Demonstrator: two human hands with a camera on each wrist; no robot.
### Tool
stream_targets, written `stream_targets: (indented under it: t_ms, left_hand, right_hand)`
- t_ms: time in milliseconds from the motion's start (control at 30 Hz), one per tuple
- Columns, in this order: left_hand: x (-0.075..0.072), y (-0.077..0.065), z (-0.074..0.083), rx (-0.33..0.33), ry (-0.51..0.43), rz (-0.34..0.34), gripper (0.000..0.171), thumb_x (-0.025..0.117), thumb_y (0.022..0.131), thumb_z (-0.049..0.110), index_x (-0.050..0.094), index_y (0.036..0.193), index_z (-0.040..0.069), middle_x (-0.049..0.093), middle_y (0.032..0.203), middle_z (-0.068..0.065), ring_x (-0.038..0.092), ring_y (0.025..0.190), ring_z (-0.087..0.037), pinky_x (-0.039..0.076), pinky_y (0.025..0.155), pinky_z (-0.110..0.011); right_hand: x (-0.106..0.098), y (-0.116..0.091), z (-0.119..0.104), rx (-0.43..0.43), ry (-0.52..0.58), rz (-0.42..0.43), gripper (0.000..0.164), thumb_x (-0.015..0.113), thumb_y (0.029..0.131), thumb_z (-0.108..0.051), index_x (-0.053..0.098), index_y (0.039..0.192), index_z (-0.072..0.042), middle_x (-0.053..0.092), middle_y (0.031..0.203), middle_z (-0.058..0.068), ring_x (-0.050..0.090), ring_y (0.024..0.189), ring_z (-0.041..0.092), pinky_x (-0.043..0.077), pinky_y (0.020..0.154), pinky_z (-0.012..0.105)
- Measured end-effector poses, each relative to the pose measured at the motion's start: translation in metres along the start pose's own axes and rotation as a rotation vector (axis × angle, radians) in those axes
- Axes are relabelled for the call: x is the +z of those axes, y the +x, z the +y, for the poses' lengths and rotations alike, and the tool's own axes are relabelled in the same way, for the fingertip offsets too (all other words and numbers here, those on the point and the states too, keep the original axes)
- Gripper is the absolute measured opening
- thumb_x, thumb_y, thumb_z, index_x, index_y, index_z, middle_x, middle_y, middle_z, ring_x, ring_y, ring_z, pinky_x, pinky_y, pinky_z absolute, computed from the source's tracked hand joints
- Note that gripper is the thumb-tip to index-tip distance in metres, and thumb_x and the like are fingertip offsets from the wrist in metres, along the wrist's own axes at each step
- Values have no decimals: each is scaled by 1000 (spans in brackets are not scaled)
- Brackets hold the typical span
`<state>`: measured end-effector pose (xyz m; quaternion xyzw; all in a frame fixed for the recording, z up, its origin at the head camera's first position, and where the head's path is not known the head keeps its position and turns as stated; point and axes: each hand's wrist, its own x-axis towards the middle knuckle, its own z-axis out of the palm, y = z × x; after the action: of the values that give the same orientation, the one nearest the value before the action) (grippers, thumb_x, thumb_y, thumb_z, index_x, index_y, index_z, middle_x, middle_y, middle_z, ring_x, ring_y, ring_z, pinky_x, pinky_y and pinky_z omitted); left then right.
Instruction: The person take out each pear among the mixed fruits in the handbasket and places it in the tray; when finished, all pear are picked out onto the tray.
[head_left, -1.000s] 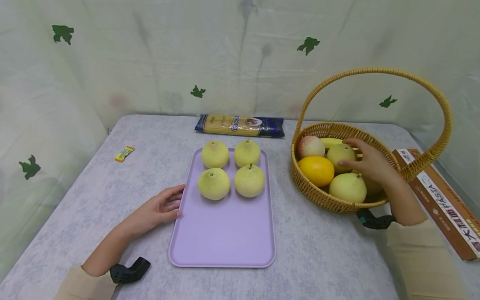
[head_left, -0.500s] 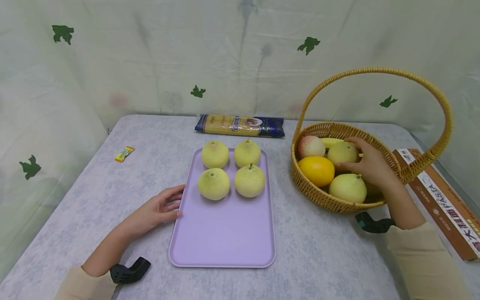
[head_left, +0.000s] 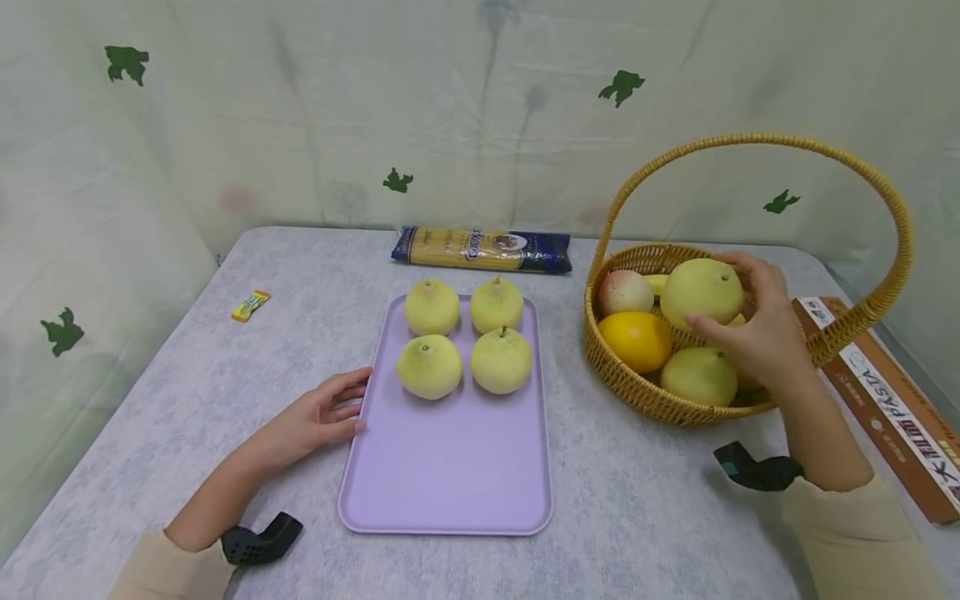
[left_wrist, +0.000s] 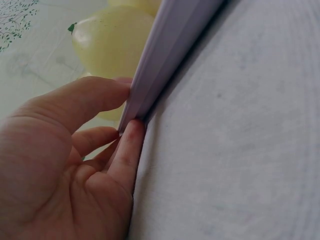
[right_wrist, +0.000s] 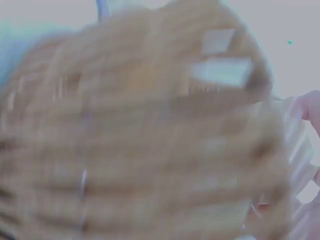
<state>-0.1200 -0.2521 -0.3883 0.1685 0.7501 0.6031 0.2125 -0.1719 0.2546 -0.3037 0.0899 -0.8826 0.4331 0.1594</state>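
My right hand (head_left: 761, 325) grips a round yellow-green pear (head_left: 701, 290) and holds it raised at the wicker basket (head_left: 633, 398). Under the handle, the basket also holds a pinkish peach (head_left: 626, 293), an orange-yellow fruit (head_left: 636, 342), another pear (head_left: 699, 377) and a partly hidden banana (head_left: 657, 283). My left hand (head_left: 311, 421) rests its fingertips along the left edge of the lilac tray (head_left: 450, 483); in the left wrist view its thumb touches the rim. Several pears (head_left: 428, 367) stand in two rows on the tray's far half. Blurred wickerwork (right_wrist: 150, 140) fills most of the right wrist view.
A bag of spaghetti (head_left: 482, 250) lies behind the tray. A small yellow wrapped sweet (head_left: 251, 306) is at the table's left. A brown pasta box (head_left: 885, 408) lies right of the basket, partly hidden by its handle and my arm.
My right hand has taken hold of the pear and lifted it up from among the basket's fruit. The left hand stays at the tray, and the pears there have not moved.
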Motion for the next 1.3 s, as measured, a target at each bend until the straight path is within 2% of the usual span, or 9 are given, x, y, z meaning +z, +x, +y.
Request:
stream_targets:
  t_ms: [100,233,367,567,700,967,1100,1300]
  left_hand:
    - [0,0,0,5,-1,-1,72,60,86,7,15,141,-3,14,143,-24,23,126,-40,38,91,-19]
    - [0,0,1,-3,1,1,72,61,86,8,16,141,-2,14,143,-23,24,127,-39,38,91,-19]
    - [0,0,1,-11,-3,2,73,61,86,8,16,141,-1,14,143,-22,24,127,-39,38,91,-19]
    - [0,1,0,-10,4,1,72,61,86,9,15,141,-2,15,143,-23,24,126,-40,38,91,-19]
    - [0,1,0,-15,3,4,73,61,86,9,16,141,-1,16,143,-22,25,126,-39,38,91,-19]
    - [0,1,-1,-6,1,-3,73,61,86,8,15,141,-1,14,143,-24,24,126,-40,38,91,-20]
    - [0,1,-1,-8,2,1,72,61,86,8,16,142,-1,15,143,-24,24,126,-39,38,91,-19]
    - [0,1,-2,2,7,12,71,61,86,8,17,141,-2,18,141,-25,25,126,-40,38,91,-19]
  right_hand:
    - [8,-9,-17,-113,91,-17,72,73,69,3,41,132,-10,34,119,-1,37,100,15,39,79,13]
    - [25,-22,-36,-218,190,-87,76,73,62,14,42,130,-4,36,119,0,36,103,16,40,78,13]
    - [47,-35,-49,-245,243,-188,77,75,62,10,42,130,-6,36,120,4,36,105,16,41,79,17]
    - [86,-54,-63,-298,205,-331,72,80,66,-9,45,129,-14,41,122,1,39,108,16,40,89,28]
    - [112,-65,-75,-284,247,-427,70,80,67,-17,46,128,-19,41,120,-1,41,108,15,42,89,36]
    - [154,-78,-96,-239,366,-601,70,78,69,-17,43,129,-26,38,119,-5,41,106,12,40,90,36]
    - [170,-82,-104,-243,368,-652,70,78,70,-17,43,130,-26,38,118,-5,40,107,10,36,94,35]
    - [190,-85,-107,-265,359,-681,69,78,71,-18,43,131,-19,39,121,-3,40,109,10,34,96,32]
